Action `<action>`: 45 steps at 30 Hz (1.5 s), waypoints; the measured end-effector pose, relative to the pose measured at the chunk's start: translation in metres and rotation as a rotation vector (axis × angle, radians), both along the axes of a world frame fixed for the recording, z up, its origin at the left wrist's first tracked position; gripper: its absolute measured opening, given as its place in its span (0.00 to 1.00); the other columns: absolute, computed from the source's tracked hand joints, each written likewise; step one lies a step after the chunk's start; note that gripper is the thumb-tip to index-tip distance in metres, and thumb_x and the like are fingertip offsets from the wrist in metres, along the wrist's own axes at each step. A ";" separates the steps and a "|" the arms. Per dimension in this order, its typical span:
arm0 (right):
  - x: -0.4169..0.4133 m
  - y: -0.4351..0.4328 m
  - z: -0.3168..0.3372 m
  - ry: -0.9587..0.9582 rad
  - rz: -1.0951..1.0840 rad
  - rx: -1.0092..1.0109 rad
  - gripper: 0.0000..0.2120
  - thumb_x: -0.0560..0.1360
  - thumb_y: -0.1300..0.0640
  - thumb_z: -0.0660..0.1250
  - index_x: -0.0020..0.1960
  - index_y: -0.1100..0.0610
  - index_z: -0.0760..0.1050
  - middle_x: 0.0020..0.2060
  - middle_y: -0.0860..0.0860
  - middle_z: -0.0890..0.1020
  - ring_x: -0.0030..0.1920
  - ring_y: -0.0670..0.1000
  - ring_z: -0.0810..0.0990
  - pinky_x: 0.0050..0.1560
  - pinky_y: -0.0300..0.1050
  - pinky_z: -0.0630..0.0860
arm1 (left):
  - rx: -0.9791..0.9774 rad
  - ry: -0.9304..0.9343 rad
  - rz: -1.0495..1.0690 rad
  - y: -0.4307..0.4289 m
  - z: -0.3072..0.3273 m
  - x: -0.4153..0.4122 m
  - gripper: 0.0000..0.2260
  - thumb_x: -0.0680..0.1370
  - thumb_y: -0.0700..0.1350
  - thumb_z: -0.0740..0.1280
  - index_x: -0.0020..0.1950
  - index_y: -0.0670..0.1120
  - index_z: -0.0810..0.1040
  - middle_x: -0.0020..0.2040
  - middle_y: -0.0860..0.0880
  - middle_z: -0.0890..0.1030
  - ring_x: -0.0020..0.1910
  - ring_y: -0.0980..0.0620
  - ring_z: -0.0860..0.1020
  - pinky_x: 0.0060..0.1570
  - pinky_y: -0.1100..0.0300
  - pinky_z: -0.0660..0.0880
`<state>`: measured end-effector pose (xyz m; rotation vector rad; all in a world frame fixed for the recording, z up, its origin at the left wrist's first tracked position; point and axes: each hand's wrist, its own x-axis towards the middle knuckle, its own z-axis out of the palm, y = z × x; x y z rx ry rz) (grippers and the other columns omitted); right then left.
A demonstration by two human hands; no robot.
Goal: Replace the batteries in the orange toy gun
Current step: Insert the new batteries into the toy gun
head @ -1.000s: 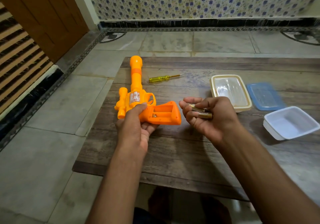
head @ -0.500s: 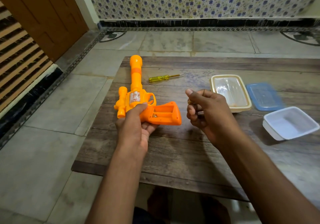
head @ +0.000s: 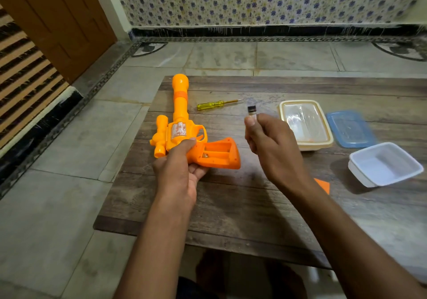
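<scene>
Worktop (head: 231,206): orange toy gun (head: 180,123) at left side, barrel pointing away from me. My left hand (head: 178,174) wraps gun body behind trigger, steadying it. My right hand (head: 272,146) raised beside grip, fingers curled, pinching one battery (head: 251,110) upright at fingertips; more in palm, can't tell. Battery bay (head: 217,151) uncovered, facing up, looks empty, metal contact visible. My call: check polarity marks first, seat flat end against spring, press down level, no forcing.
</scene>
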<state>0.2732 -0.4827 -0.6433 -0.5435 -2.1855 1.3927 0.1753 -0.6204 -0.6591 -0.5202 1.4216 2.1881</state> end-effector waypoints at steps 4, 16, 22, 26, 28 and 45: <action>0.001 0.001 -0.001 -0.049 0.061 0.318 0.10 0.82 0.57 0.68 0.48 0.63 0.83 0.38 0.55 0.81 0.38 0.48 0.74 0.40 0.43 0.67 | -0.018 0.032 0.029 0.003 0.001 0.003 0.09 0.76 0.34 0.72 0.49 0.47 0.77 0.45 0.43 0.85 0.43 0.46 0.86 0.30 0.51 0.83; 0.008 -0.002 0.008 -0.085 0.274 0.546 0.07 0.76 0.56 0.76 0.52 0.57 0.87 0.39 0.52 0.82 0.35 0.45 0.75 0.39 0.43 0.74 | -0.041 0.091 0.043 0.007 0.000 0.004 0.12 0.76 0.33 0.72 0.57 0.44 0.79 0.48 0.41 0.85 0.44 0.42 0.86 0.30 0.50 0.83; 0.004 -0.012 0.016 -0.263 0.314 0.634 0.12 0.79 0.50 0.70 0.58 0.55 0.84 0.46 0.51 0.77 0.46 0.54 0.79 0.45 0.56 0.78 | -0.047 0.080 0.042 0.008 -0.002 0.003 0.14 0.76 0.33 0.72 0.60 0.43 0.77 0.49 0.40 0.84 0.45 0.41 0.86 0.33 0.47 0.84; 0.004 -0.012 0.018 -0.295 0.327 0.639 0.13 0.81 0.49 0.66 0.55 0.56 0.84 0.44 0.50 0.73 0.44 0.53 0.76 0.43 0.54 0.76 | -0.026 0.026 0.027 0.006 -0.003 0.001 0.13 0.77 0.33 0.72 0.59 0.44 0.77 0.51 0.41 0.84 0.48 0.40 0.85 0.37 0.45 0.85; 0.006 -0.010 0.018 -0.277 0.354 0.608 0.12 0.82 0.53 0.64 0.51 0.58 0.84 0.41 0.50 0.72 0.41 0.51 0.73 0.43 0.54 0.73 | -0.016 0.017 0.017 0.005 -0.003 0.000 0.11 0.77 0.33 0.72 0.54 0.46 0.77 0.50 0.41 0.83 0.47 0.40 0.85 0.35 0.47 0.85; -0.007 -0.007 0.000 -0.309 0.154 0.194 0.06 0.72 0.52 0.80 0.40 0.53 0.85 0.30 0.42 0.76 0.32 0.39 0.73 0.34 0.34 0.65 | -0.034 0.027 0.033 0.006 0.000 0.001 0.10 0.76 0.32 0.72 0.46 0.46 0.77 0.43 0.43 0.83 0.44 0.43 0.85 0.41 0.43 0.84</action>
